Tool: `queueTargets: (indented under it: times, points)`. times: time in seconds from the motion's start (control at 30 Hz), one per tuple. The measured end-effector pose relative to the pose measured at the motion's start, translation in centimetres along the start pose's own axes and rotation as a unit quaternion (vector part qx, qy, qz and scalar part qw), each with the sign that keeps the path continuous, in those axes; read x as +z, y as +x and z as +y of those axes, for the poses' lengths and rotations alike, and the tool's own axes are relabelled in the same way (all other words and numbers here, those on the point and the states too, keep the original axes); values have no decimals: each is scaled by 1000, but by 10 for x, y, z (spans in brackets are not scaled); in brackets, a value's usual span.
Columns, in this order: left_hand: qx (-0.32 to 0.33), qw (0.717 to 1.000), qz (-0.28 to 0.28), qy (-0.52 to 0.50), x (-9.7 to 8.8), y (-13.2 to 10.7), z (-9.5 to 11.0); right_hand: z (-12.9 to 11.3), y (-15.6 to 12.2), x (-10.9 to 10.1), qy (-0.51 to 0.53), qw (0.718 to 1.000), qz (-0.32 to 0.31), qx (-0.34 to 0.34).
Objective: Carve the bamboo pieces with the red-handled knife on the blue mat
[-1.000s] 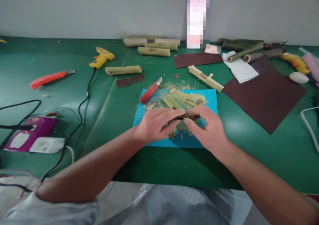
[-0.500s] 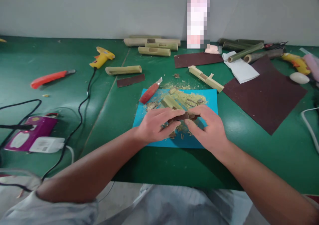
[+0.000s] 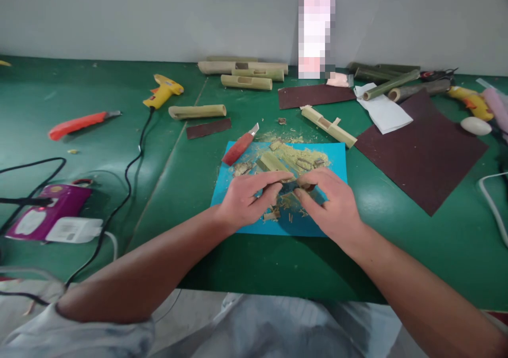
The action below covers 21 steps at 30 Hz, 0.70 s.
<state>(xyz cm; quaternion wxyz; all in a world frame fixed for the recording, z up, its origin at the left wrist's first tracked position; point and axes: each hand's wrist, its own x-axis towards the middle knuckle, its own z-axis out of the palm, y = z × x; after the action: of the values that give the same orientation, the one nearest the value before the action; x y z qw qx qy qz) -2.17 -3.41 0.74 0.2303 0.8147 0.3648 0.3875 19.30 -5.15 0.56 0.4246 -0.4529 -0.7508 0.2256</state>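
Between my left hand (image 3: 252, 196) and my right hand (image 3: 331, 199) is a small dark piece of sandpaper (image 3: 289, 189), pinched by the thumb and fingers of each. Something brown shows under my right fingers, too covered to make out. Below them lies a blue sheet (image 3: 246, 228) strewn with pale shavings and dust (image 3: 291, 149). A short bamboo tube (image 3: 272, 162) rests on it just beyond my hands, partly hidden. Bits of bark (image 3: 243, 167) lie around. A red-handled knife (image 3: 240, 147) sits at the sheet's upper left corner.
Cut bamboo pieces (image 3: 246, 82) lie at the back, another (image 3: 328, 127) to the right. Large brown sandpaper (image 3: 426, 159) spreads at right. On the left are a yellow glue gun (image 3: 163, 91), an orange cutter (image 3: 79, 125) and a purple power strip (image 3: 67, 202) with cables.
My left thumb has moved up and closed in against the fingers. The piece between my hands has tilted, now showing a darker, bluish face. My right hand has barely moved.
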Motion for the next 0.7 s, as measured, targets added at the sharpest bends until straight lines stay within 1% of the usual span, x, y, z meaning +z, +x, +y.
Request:
queueTargets:
  times: [0.23, 0.37, 0.47, 0.53, 0.6, 0.7]
  points:
    - [-82, 996, 5, -35, 4, -3, 1, -2, 0, 1, 11, 1000, 5, 3]
    - [-93, 994, 0, -50, 4, -1, 2, -1, 0, 2, 19, 1000, 10, -5]
    - [-79, 995, 3, -62, 4, -1, 1, 0, 0, 2, 27, 999, 15, -16]
    - [-58, 997, 13, -57, 4, 0, 1, 1, 1, 2, 27, 999, 14, -20]
    - [-18, 999, 27, -38, 3, 1, 0, 2, 1, 3, 24, 999, 11, -23]
    - [61, 997, 55, 0, 1, 5, 1, 3, 0, 2, 18, 999, 14, -29]
